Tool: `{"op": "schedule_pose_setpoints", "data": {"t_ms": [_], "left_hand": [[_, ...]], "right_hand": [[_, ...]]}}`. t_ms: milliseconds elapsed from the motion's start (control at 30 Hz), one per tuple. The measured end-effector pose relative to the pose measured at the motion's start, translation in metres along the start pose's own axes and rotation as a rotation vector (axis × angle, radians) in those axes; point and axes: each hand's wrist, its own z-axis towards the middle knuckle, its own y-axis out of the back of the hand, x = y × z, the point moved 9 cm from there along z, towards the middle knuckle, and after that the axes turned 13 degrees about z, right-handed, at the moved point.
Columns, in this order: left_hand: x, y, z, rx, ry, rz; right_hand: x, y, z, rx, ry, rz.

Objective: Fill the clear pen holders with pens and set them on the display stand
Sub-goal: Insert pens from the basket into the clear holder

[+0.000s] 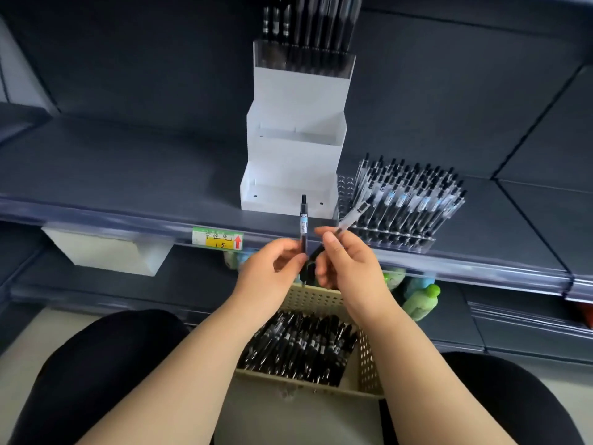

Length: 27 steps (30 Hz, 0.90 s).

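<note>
Left hand (272,268) pinches an upright black pen (303,226) — barcode label on its barrel; right hand (345,261) pinches a tilted clear-barrelled pen (351,216) — above the shelf's (128,175) front edge.

Left hand (272,264) pinches upright black pen (303,226); right hand (348,263) grips clear pen (353,216) tilted to 1 o'clock. White stand (295,149) at 12, pen rack (404,203) at 2, basket (365,358) w/ pens at 6.

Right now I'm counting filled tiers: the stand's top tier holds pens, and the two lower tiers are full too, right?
Not quite. In the head view the display stand has pens only in its top tier; the two lower tiers are empty.
</note>
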Motion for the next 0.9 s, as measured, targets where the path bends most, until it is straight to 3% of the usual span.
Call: {"op": "schedule_pose_setpoints", "data": {"t_ms": [100, 267, 500, 700, 900], "left_hand": [[-0.015, -0.002, 0.015, -0.015, -0.035, -0.007], [-0.052, 0.011, 0.048, -0.057, -0.116, -0.035], [-0.095, 0.021, 0.1, -0.127, -0.258, -0.105], [-0.077, 0.005, 0.116, -0.139, -0.193, -0.149], [-0.062, -0.004, 0.12, -0.14, -0.127, -0.176]], "right_hand": [[0.019, 0.005, 0.014, -0.026, 0.059, -0.083], [0.08, 0.014, 0.042, -0.075, 0.291, -0.425], [0.16, 0.03, 0.076, -0.14, 0.466, -0.476], [0.164, 0.048, 0.09, -0.222, 0.507, -0.43], [0.162, 0.05, 0.106, -0.254, 0.529, -0.621]]}}
